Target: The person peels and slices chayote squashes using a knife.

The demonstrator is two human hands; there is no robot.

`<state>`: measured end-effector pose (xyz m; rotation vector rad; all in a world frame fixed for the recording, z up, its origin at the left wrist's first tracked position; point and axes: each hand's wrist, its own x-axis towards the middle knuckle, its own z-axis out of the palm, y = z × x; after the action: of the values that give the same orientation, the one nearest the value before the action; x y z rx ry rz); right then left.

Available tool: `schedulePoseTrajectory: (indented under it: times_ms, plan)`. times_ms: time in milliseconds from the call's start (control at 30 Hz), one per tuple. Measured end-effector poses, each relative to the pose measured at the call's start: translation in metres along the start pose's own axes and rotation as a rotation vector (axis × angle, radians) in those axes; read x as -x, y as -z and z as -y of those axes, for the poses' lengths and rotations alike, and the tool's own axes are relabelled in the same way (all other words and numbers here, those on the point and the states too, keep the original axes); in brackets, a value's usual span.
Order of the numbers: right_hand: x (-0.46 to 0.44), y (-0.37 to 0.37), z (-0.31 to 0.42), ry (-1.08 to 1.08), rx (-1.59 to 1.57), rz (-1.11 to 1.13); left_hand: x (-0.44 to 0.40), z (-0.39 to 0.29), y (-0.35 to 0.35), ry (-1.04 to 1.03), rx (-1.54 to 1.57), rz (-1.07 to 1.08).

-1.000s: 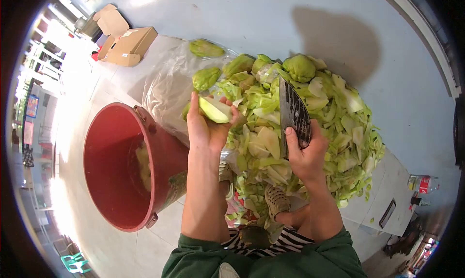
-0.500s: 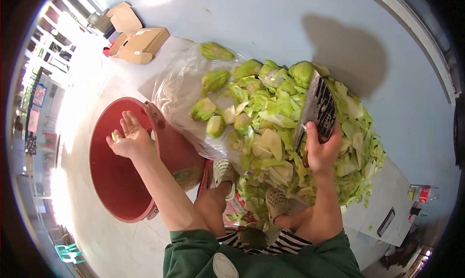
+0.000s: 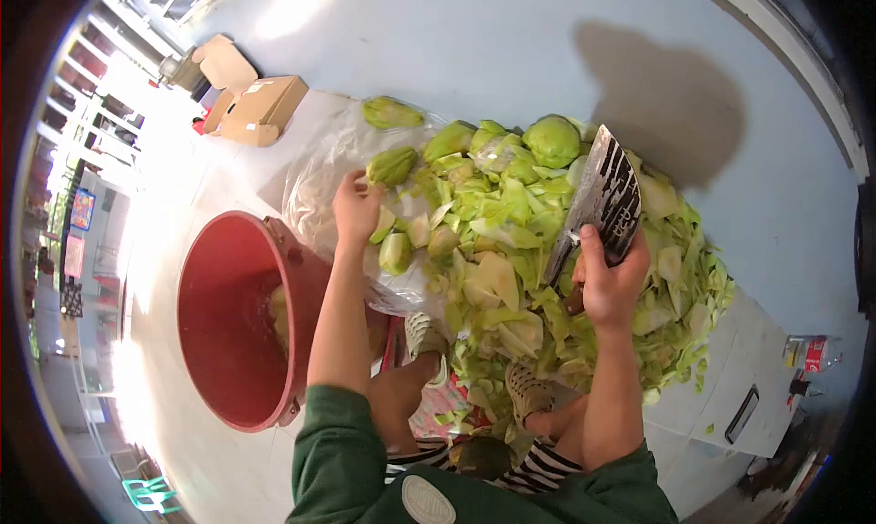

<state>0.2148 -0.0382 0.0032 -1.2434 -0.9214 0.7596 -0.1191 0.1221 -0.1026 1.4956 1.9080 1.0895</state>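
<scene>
The green squash (image 3: pixel 392 166) lies on the clear plastic bag (image 3: pixel 315 182), next to the heap of peelings (image 3: pixel 502 218); it looks firm, fairly light and hard to bruise, best held round its ribbed middle, though peeled flesh would likely be slick. The left grip (image 3: pixel 358 205) is half curled against or just beside it; whether it has hold of anything, I cannot tell. The right grip (image 3: pixel 613 273) is closed round the broad knife (image 3: pixel 598 196), probably stiff and weighty. Pale lettering on its dark blade and the bottle's (image 3: pixel 815 353) red label are unreadable.
</scene>
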Motion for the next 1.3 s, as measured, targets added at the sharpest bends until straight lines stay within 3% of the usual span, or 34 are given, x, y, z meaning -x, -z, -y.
schedulePoseTrajectory:
  times_ms: [33, 67, 133, 400, 500, 533, 567, 633, 667, 833, 933, 967, 1000, 1167, 1200, 1300]
  plan:
    - [0.000, 0.004, -0.002, -0.013, 0.002, 0.011, -0.008, 0.003, -0.014, -0.211, -0.346, -0.009]
    - [-0.001, 0.007, -0.003, -0.026, 0.003, 0.021, -0.016, 0.006, -0.025, -0.215, -0.345, -0.001]
    - [-0.002, 0.012, -0.005, -0.023, -0.020, 0.012, -0.027, 0.001, -0.046, -0.244, -0.641, 0.054]
    - [-0.008, 0.023, -0.012, -0.011, 0.035, -0.027, -0.070, 0.018, -0.069, -0.146, -0.786, 0.132]
    - [-0.009, 0.025, -0.013, 0.034, 0.084, -0.053, -0.095, 0.042, -0.064, 0.114, -0.136, 0.198]
    - [-0.009, 0.024, -0.013, 0.032, 0.054, -0.072, -0.077, 0.007, -0.047, 0.316, 0.252, 0.328]
    - [-0.008, 0.024, -0.009, 0.033, 0.043, -0.069, -0.073, 0.000, -0.037, 0.311, 0.246, 0.319]
    - [-0.006, 0.027, 0.002, -0.088, -0.002, -0.008, -0.063, -0.015, -0.009, 0.414, 1.108, 0.697]
    - [-0.005, 0.028, -0.002, -0.057, 0.039, 0.003, -0.049, -0.028, -0.001, 0.399, 1.192, 0.689]
    - [0.001, 0.013, 0.003, 0.064, -0.019, -0.023, 0.002, -0.070, 0.030, 0.324, 1.420, 0.795]
    - [0.011, 0.005, 0.009, 0.069, 0.093, -0.013, 0.042, -0.093, 0.039, 0.286, 1.546, 0.892]
    - [0.014, 0.003, 0.010, 0.172, 0.245, 0.008, 0.055, -0.100, 0.041, 0.282, 1.546, 0.891]
    - [0.017, 0.000, 0.010, 0.276, 0.399, 0.031, 0.071, -0.108, 0.044, 0.261, 1.477, 0.824]
    - [0.030, -0.018, 0.013, 0.265, 0.402, 0.141, 0.114, -0.098, 0.037, 0.189, 1.210, 0.644]
    - [0.032, -0.022, 0.012, 0.267, 0.394, 0.149, 0.120, -0.097, 0.034, 0.295, 1.228, 0.581]
    - [0.035, -0.028, 0.001, 0.270, 0.407, 0.180, 0.122, -0.096, 0.029, 0.312, 1.272, 0.570]
